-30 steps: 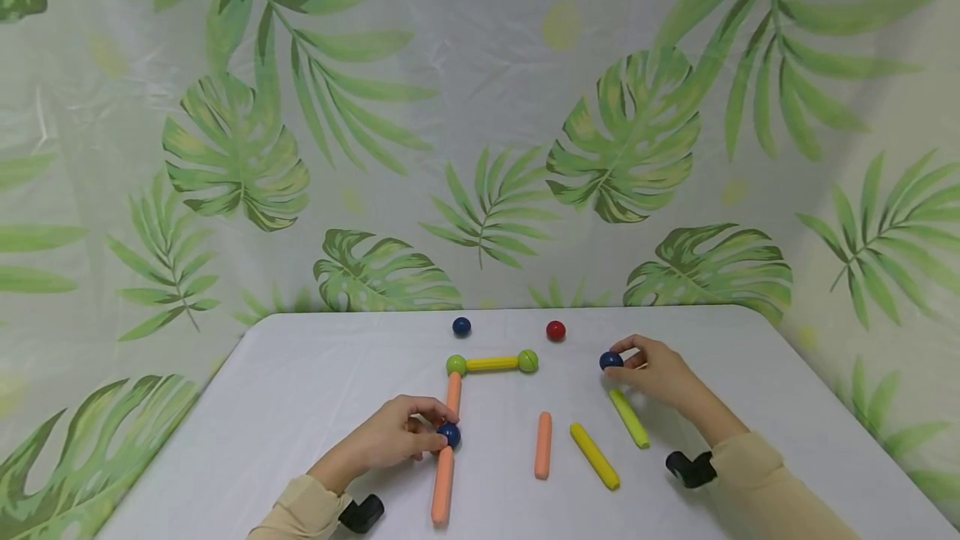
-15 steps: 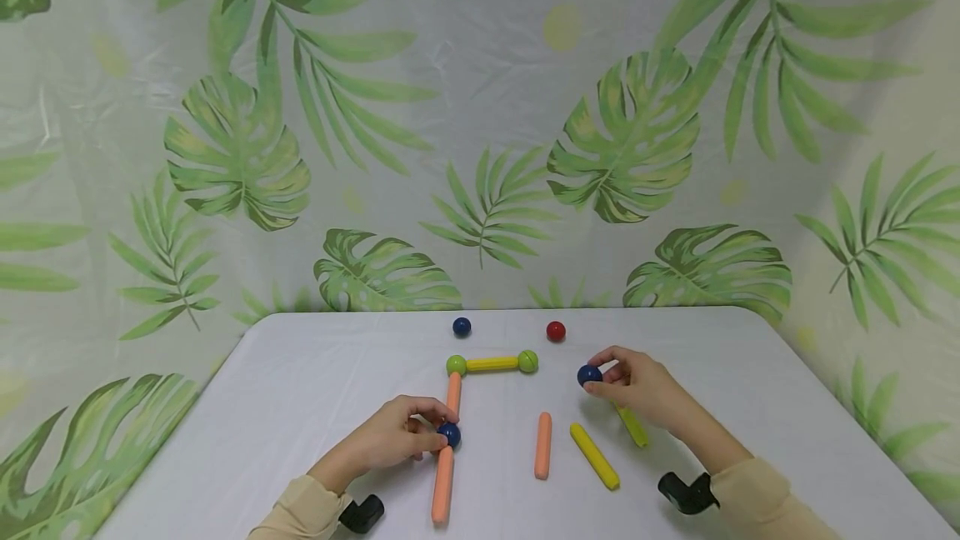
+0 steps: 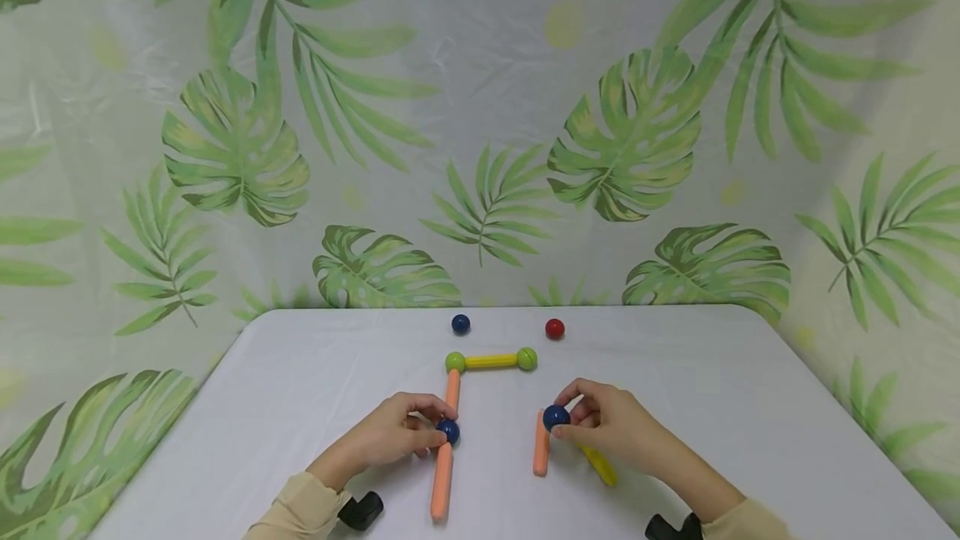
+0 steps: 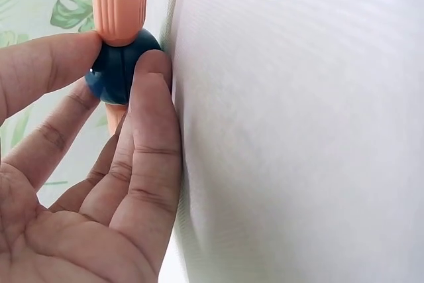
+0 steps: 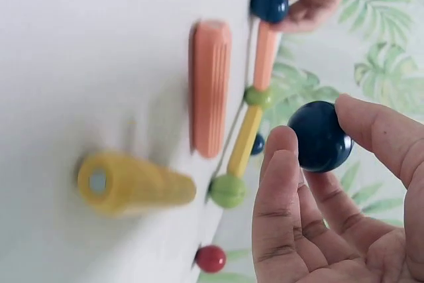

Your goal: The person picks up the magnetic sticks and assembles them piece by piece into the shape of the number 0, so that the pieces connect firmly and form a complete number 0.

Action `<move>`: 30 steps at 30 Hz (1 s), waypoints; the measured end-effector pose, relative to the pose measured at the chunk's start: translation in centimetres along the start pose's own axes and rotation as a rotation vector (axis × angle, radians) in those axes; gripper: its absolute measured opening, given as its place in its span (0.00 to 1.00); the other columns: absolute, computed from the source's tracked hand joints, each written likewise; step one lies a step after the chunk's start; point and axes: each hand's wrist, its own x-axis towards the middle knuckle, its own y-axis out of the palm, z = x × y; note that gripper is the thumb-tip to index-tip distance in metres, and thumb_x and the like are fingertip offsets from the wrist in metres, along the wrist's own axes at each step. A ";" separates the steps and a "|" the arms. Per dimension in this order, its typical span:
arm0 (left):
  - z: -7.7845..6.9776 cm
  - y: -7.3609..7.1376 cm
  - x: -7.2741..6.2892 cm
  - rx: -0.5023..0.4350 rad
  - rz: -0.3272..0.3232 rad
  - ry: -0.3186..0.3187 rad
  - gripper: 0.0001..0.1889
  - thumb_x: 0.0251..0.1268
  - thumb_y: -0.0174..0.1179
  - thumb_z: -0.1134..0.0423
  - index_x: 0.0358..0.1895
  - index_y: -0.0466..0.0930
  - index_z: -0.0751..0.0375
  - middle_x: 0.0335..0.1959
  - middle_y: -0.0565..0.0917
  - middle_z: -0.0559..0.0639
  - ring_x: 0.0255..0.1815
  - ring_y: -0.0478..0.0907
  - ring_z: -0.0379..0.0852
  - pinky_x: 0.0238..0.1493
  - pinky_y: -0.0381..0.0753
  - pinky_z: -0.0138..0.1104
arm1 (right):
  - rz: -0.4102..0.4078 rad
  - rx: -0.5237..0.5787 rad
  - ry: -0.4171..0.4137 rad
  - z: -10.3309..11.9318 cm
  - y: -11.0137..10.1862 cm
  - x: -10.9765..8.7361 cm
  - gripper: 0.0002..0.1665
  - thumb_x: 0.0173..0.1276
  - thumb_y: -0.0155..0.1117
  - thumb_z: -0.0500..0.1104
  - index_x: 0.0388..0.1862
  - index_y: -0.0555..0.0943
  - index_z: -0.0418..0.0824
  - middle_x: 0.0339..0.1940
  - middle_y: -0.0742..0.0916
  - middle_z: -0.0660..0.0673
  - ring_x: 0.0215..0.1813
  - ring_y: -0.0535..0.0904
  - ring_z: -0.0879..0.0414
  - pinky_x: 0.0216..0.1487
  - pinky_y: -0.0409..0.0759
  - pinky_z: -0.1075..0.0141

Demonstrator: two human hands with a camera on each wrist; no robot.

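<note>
My left hand [image 3: 401, 430] pinches a dark blue ball [image 4: 122, 71] between thumb and fingers. An orange rod [image 3: 442, 482] joins it on the near side, and another orange rod [image 3: 452, 390] runs from it to a green ball [image 3: 455, 362]. From there a yellow rod [image 3: 491, 362] leads right to a second green ball [image 3: 527, 358]. My right hand [image 3: 618, 427] holds another dark blue ball [image 5: 321, 136] with thumb and fingertips. In the head view that ball overlaps the far end of a loose orange rod [image 3: 541, 450]; in the right wrist view it shows apart from the rod.
A loose yellow rod [image 5: 136, 185] lies beneath my right hand, partly covered in the head view. Toward the back of the white table [image 3: 337, 340] sit a blue ball [image 3: 461, 324] and a red ball [image 3: 555, 329]. A leaf-patterned curtain [image 3: 480, 123] hangs behind.
My right hand has carried its blue ball left and toward me, from above the yellow-green rod to the loose orange rod. The left hand keeps its place on its ball.
</note>
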 end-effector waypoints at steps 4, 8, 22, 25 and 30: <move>0.0 0.0 0.0 0.004 0.001 0.008 0.14 0.71 0.68 0.68 0.58 0.86 0.62 0.50 0.83 0.55 0.38 0.83 0.45 0.34 0.82 0.33 | 0.056 0.012 -0.032 0.6 1.4 -0.4 0.21 0.67 0.81 0.48 0.52 0.83 0.42 0.34 0.85 0.49 0.35 0.79 0.57 0.36 0.77 0.71; -0.1 0.0 0.1 0.007 -0.001 0.009 0.14 0.71 0.68 0.68 0.58 0.86 0.62 0.50 0.83 0.55 0.37 0.83 0.44 0.34 0.82 0.33 | 0.115 -0.013 -0.060 0.9 2.6 -0.5 0.20 0.67 0.81 0.48 0.50 0.82 0.44 0.33 0.83 0.50 0.33 0.79 0.60 0.36 0.77 0.73; -0.3 0.1 0.3 0.014 -0.009 -0.005 0.14 0.71 0.68 0.68 0.57 0.86 0.62 0.49 0.83 0.54 0.36 0.83 0.44 0.34 0.83 0.33 | 0.266 0.076 0.120 2.0 7.0 -1.9 0.15 0.68 0.79 0.45 0.48 0.84 0.45 0.31 0.86 0.49 0.36 0.80 0.54 0.37 0.80 0.70; -0.3 0.2 0.4 0.009 -0.010 -0.011 0.14 0.71 0.69 0.68 0.57 0.86 0.62 0.48 0.83 0.54 0.36 0.82 0.43 0.34 0.82 0.33 | 0.301 0.117 0.131 1.9 7.6 -2.0 0.12 0.69 0.78 0.44 0.48 0.84 0.46 0.32 0.87 0.49 0.36 0.80 0.55 0.37 0.78 0.70; -0.4 0.4 0.5 -0.002 -0.007 -0.008 0.14 0.70 0.69 0.68 0.57 0.86 0.62 0.48 0.83 0.54 0.35 0.82 0.43 0.33 0.82 0.33 | 0.349 0.127 0.080 0.5 8.7 -1.5 0.11 0.69 0.79 0.46 0.46 0.85 0.49 0.31 0.86 0.51 0.33 0.80 0.57 0.36 0.78 0.72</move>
